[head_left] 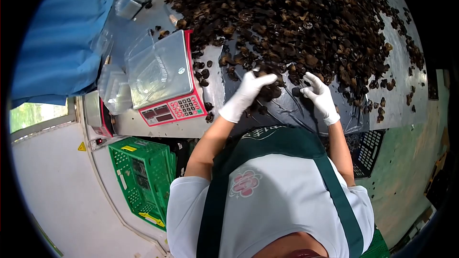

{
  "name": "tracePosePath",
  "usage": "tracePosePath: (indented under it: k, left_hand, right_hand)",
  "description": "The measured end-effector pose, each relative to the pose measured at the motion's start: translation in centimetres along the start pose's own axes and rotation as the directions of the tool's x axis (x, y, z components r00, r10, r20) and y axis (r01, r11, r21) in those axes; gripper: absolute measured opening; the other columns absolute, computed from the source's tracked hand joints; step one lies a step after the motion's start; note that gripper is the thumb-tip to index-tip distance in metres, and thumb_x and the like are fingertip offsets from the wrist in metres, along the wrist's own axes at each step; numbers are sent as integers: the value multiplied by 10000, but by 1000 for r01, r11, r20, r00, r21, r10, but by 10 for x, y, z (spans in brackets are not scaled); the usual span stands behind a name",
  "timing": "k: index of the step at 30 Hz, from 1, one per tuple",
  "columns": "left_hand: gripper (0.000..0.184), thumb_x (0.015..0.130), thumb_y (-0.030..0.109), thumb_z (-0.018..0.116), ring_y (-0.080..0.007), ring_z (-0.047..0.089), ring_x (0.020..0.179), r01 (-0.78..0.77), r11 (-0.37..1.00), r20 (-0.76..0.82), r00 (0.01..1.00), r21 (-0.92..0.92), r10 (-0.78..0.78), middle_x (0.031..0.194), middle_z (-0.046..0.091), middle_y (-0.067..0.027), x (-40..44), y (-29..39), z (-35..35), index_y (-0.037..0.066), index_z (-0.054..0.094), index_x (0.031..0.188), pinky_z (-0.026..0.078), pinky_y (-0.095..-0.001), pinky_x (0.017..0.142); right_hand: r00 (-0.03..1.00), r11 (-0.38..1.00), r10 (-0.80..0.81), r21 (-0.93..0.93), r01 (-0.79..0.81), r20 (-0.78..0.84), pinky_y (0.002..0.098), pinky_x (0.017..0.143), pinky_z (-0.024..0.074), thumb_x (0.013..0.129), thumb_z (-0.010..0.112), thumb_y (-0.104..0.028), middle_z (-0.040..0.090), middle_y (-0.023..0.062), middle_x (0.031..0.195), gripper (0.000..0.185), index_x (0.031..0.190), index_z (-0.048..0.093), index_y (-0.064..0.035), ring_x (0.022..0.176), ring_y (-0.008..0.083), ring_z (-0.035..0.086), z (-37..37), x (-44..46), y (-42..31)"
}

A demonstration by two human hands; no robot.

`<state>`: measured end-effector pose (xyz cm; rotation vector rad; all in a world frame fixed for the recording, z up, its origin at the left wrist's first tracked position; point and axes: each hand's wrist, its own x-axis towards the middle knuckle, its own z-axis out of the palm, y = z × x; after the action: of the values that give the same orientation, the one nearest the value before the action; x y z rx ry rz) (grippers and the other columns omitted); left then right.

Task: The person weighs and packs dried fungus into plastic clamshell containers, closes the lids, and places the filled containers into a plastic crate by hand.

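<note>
1. I see a white-gloved left hand [251,87] over the worktop [406,107], in from the near edge and left of its middle. Its thumb stands out toward the right edge, apart from the fingers, which lean toward the far edge.
2. A small clump of dried mushroom pieces [271,92] lies at that thumb, partly hidden by the glove. I cannot tell whether the fingers pinch it. It looks longest from far edge to near edge; I cannot make out which way single pieces point.
3. I see the right hand [319,96], also white-gloved, to the right of the left hand and apart from it. Its fingers are bent and separated, pointing toward the left and far edges.
4. A dark, roundish mushroom piece [296,92] sits at its thumb tip, with no clear long axis. I cannot tell whether it is pinched.
5. Beneath both hands I have a black plastic sheet [289,108] reaching the near edge.
6. The main mushroom pile [306,24] spreads from the far edge toward the hands, its pieces facing every way.
7. Near the worktop's near left corner stands a red-framed scale [184,109], carrying a clear plastic tray [158,74].
</note>
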<state>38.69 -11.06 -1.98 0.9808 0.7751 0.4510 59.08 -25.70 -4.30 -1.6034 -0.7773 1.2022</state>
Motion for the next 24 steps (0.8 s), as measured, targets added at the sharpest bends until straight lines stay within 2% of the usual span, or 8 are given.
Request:
tracePosePath:
  k: [3, 4, 8, 9, 13, 20, 22, 24]
  left_hand:
    - [315, 783, 323, 713, -126, 643, 748, 170, 942, -75, 977, -290, -199, 910, 689, 2, -14, 26, -23, 93, 673, 994, 482, -231, 670]
    - [354, 834, 377, 637, -109, 618, 745, 210, 942, -115, 962, -263, -247, 940, 686, -25, -21, 31, -28, 110, 643, 1066, 443, -233, 516]
    - [427, 840, 465, 590, -137, 620, 720, 224, 873, 1, 969, -434, -248, 995, 681, -42, -23, 20, -53, 143, 616, 1117, 404, -226, 447]
    - [442, 869, 450, 544, -155, 623, 717, 223, 859, 59, 974, -461, -221, 1088, 663, -75, -24, 20, -54, 127, 589, 1169, 410, -218, 438]
    - [449, 933, 376, 436, -201, 636, 737, 249, 762, 252, 961, -597, -117, 1186, 614, -142, -20, 19, -55, 76, 530, 1253, 483, -227, 421]
    - [512, 928, 396, 448, -265, 638, 773, 274, 651, 335, 942, -708, -33, 1248, 550, -197, -14, 15, -56, 53, 460, 1308, 532, -268, 439]
    - [527, 906, 418, 494, -254, 626, 763, 264, 633, 284, 956, -728, -72, 1237, 547, -195, -17, 24, -58, 65, 461, 1297, 516, -256, 423]
    - [524, 848, 445, 572, -200, 596, 695, 140, 740, 147, 988, -658, -57, 1140, 592, -170, -22, 46, -66, 69, 511, 1207, 487, -221, 413]
  right_hand:
    - [1000, 1000, -6, -28, 5, -18, 238, 827, 477, 858, 603, -3, 535, 89, 1297, 511, 1345, 449, -13, 887, 93, 567, 3, -2, 13]
    - [1000, 1000, -3, -14, 3, -21, 233, 837, 468, 846, 624, -19, 576, 51, 1247, 504, 1329, 480, -23, 812, 63, 534, 7, -4, 12]
    - [999, 991, -37, -128, 35, -13, 238, 845, 463, 836, 653, -61, 609, 19, 1166, 476, 1293, 522, -38, 804, 75, 538, 14, -6, 11]
    - [1000, 988, 18, -157, -14, 23, 247, 887, 449, 860, 624, -26, 577, 60, 1247, 462, 1305, 498, -11, 911, 84, 535, 15, -8, 1]
    - [999, 985, 9, -170, -2, 42, 227, 850, 448, 857, 638, -40, 593, 5, 1194, 455, 1295, 515, -24, 833, 59, 509, 20, -11, -6]
    - [999, 973, -12, -230, 23, 47, 232, 826, 456, 857, 643, -65, 621, -11, 1112, 423, 1268, 546, -40, 822, 69, 514, 19, -12, -4]
    - [999, 961, -12, -277, 21, 34, 241, 818, 459, 854, 649, -92, 632, -2, 1078, 409, 1251, 561, -43, 823, 81, 522, 20, -14, -5]
    - [999, 958, -1, -287, 11, 33, 245, 815, 461, 852, 651, -100, 635, 2, 1065, 403, 1242, 568, -44, 823, 84, 525, 20, -18, -13]
